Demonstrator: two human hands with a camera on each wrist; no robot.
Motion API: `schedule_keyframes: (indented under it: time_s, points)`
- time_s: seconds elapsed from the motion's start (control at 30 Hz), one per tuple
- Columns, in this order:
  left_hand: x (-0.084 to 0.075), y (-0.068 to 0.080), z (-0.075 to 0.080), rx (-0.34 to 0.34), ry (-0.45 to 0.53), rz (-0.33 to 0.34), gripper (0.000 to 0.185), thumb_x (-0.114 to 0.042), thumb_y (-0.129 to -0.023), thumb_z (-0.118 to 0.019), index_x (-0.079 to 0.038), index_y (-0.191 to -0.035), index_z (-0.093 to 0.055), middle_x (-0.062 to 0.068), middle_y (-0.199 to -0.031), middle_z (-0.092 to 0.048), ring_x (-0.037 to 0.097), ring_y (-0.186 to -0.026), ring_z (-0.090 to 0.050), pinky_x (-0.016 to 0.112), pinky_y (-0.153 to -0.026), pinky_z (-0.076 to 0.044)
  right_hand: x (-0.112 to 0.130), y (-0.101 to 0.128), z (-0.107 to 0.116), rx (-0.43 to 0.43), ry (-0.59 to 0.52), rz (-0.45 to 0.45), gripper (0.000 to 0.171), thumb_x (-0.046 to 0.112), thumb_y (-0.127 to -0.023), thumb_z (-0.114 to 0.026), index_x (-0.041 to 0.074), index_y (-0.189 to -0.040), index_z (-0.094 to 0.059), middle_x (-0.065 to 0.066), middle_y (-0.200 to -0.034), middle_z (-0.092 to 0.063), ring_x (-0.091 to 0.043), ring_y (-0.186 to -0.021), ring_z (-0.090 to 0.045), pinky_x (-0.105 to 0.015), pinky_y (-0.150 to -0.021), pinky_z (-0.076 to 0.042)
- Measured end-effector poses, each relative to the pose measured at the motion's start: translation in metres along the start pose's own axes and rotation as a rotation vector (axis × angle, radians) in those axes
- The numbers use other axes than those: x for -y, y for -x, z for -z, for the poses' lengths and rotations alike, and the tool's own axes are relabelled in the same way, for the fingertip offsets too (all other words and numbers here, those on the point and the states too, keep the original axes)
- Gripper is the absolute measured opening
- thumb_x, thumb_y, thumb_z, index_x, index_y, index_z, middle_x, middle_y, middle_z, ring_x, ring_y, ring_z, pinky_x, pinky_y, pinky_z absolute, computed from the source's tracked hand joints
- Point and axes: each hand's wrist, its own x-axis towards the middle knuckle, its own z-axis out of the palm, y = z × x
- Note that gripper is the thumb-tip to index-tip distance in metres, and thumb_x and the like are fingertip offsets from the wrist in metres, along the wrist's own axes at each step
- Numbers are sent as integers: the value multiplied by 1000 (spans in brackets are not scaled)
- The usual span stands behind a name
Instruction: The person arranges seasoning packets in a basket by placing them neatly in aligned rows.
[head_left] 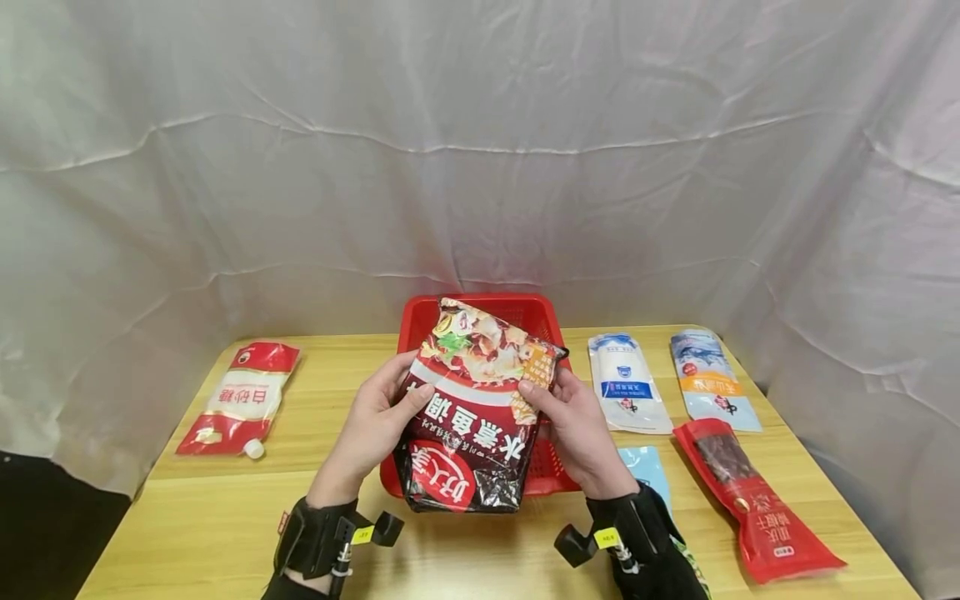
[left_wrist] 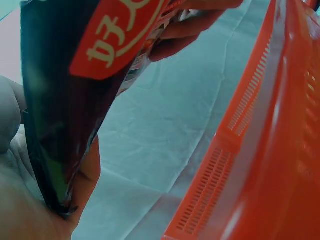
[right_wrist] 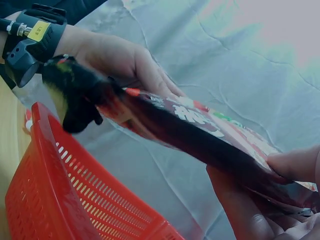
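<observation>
We hold seasoning packet above red basket, left hand and right hand fingers clamped on its side edges. Glossy film, edge-only pinch: we judge it could slip, drop outside basket onto tabletop.

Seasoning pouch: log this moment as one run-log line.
left hand: grips seasoning pouch | right hand: grips same pouch | pouch: held above red basket | table: other packets lie beside basket

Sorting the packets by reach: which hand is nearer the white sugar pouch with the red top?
Left. The left hand grips the dark seasoning bag nearer the sugar pouch; the right hand holds the bag's far side.
</observation>
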Motion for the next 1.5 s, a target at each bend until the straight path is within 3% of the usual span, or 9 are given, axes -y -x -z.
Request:
schedule_keyframes:
  time_s: [0.33,0.5,0.67,0.83,1.03,1.27,1.5]
  points:
    - [-1,1,-2,-28,-83,-28,49,-8,-103,-62,-5,-150,-48,20,-136,-65,24,-105,-67,29,-82,-60,-2,-1,2,-58,-8,17,62,14,-103,-65,11,-157,-33,-14,-146,-56,-29,-125,-63,-37,-97,-59]
    - [2,1,-1,-107,-93,-36,46,-11,-104,-62,-7,-149,-52,17,-138,-64,23,-107,-66,26,-85,-58,-3,0,2,-74,-30,37,61,16,-103,-66,11,-155,-34,-14,-145,-56,-26,-123,-65,-37,-98,-59]
    - [0,1,-1,-203,-49,-13,41,-13,-107,-57,-5,-147,-53,17,-140,-62,28,-124,-61,20,-95,-53,-1,2,2,-99,-97,68,59,15,-104,-63,7,-154,-33,-18,-145,-54,-24,-119,-67,-37,-96,-59]
    - [-4,0,-4,-240,121,49,45,-21,-110,-48,-3,-150,-48,16,-146,-56,23,-129,-56,21,-100,-49,1,3,1,-135,-211,75,62,14,-106,-61,5,-157,-27,-15,-150,-47,-25,-128,-60,-36,-100,-57]
    - [-9,1,-12,-194,419,103,41,-29,-109,-42,-6,-141,-51,4,-126,-58,16,-112,-58,29,-92,-51,2,4,-1,-152,-358,111,62,11,-108,-56,11,-159,-21,-12,-154,-40,-27,-137,-51,-36,-105,-53]
    - [-7,1,-31,-124,522,127,44,-28,-106,-44,-2,-141,-50,2,-116,-65,16,-100,-63,29,-80,-53,1,4,-2,-156,-437,161,59,12,-109,-53,14,-157,-19,-12,-153,-39,-27,-137,-52,-36,-107,-52]
    - [-5,0,-52,-190,655,208,42,-17,-102,-56,0,-140,-50,2,-115,-69,15,-99,-70,27,-81,-59,-1,6,-4,-158,-475,165,58,11,-109,-54,16,-156,-21,-13,-153,-40,-28,-135,-54,-37,-106,-53]
